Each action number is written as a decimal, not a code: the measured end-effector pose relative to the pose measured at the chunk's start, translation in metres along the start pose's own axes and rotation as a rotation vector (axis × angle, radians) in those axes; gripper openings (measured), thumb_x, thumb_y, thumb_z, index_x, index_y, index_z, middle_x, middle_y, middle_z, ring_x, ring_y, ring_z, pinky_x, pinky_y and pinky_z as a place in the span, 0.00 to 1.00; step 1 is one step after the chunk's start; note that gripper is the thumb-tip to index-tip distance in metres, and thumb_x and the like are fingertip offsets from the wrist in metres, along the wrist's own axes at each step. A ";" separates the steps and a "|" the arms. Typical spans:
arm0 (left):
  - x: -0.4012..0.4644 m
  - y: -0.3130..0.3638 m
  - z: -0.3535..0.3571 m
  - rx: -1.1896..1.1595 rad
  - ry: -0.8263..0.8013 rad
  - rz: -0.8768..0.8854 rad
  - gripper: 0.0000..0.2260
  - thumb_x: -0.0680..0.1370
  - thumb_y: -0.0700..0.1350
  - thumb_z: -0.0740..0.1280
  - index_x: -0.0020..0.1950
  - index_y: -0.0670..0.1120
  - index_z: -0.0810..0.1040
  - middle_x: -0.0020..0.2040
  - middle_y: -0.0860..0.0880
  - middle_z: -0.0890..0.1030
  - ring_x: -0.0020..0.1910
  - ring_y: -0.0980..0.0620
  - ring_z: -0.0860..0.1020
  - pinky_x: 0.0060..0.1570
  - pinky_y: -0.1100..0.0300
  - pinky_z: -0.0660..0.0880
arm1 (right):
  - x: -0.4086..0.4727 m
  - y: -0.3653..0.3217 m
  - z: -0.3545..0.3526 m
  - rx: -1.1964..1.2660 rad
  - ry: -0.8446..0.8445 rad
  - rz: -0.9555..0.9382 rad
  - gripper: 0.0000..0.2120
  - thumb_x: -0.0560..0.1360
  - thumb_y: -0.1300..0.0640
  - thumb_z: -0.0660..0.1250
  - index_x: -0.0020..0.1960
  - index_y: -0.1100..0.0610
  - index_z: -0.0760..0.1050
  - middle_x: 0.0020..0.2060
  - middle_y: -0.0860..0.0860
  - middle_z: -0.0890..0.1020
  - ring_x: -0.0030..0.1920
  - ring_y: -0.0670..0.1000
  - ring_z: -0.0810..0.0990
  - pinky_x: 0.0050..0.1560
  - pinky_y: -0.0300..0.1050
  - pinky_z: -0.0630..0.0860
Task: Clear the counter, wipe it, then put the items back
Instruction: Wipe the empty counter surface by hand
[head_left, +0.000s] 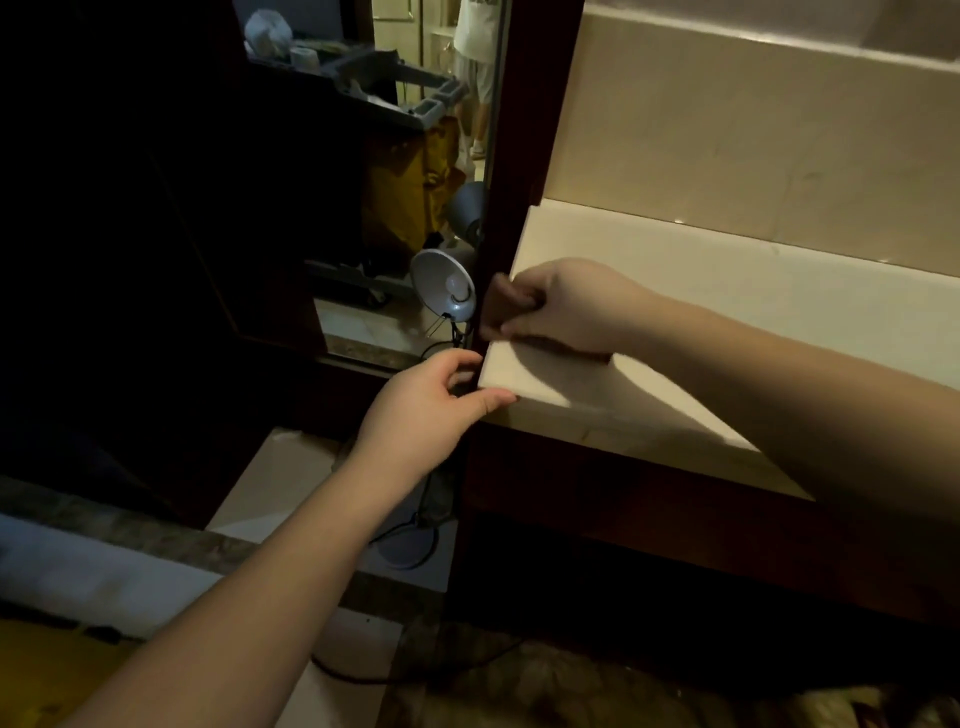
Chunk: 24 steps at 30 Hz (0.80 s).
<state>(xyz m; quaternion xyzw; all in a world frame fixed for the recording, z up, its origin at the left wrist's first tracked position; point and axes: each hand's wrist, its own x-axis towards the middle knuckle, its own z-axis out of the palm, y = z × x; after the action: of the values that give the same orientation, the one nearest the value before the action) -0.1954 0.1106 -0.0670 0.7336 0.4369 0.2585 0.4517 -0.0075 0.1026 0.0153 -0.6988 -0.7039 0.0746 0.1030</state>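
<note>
Dim room; pale counter (701, 291), hands possibly gripping cord.

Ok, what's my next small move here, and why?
Probably lift the lamp onto the counter. The counter shows bare, the lamp stands on the floor beside it, and the left hand and right hand are at the counter's corner by its stem; whether they grip it is unclear.
</note>
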 end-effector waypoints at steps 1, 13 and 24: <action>0.002 0.000 -0.002 0.014 -0.013 -0.001 0.24 0.70 0.57 0.74 0.65 0.55 0.76 0.57 0.58 0.80 0.56 0.61 0.77 0.54 0.61 0.76 | -0.011 -0.007 0.002 -0.010 -0.039 -0.048 0.05 0.73 0.48 0.70 0.46 0.45 0.74 0.37 0.43 0.75 0.40 0.46 0.72 0.36 0.39 0.63; 0.012 0.019 -0.015 0.009 -0.179 0.072 0.24 0.75 0.55 0.71 0.69 0.62 0.70 0.60 0.66 0.72 0.63 0.61 0.71 0.57 0.62 0.69 | 0.012 0.028 -0.012 -0.018 -0.087 0.026 0.06 0.74 0.48 0.70 0.46 0.44 0.73 0.42 0.47 0.79 0.44 0.50 0.75 0.43 0.40 0.64; 0.068 0.042 0.006 -0.137 -0.104 -0.193 0.22 0.77 0.53 0.69 0.69 0.47 0.73 0.48 0.57 0.79 0.44 0.63 0.78 0.38 0.69 0.73 | 0.079 0.072 -0.019 -0.079 0.020 0.131 0.11 0.74 0.48 0.68 0.50 0.55 0.76 0.45 0.53 0.81 0.46 0.54 0.76 0.43 0.44 0.68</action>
<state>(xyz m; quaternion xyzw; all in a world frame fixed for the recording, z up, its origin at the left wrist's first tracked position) -0.1410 0.1586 -0.0331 0.6683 0.4627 0.2045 0.5455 0.0672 0.1816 0.0190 -0.7476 -0.6580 0.0461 0.0774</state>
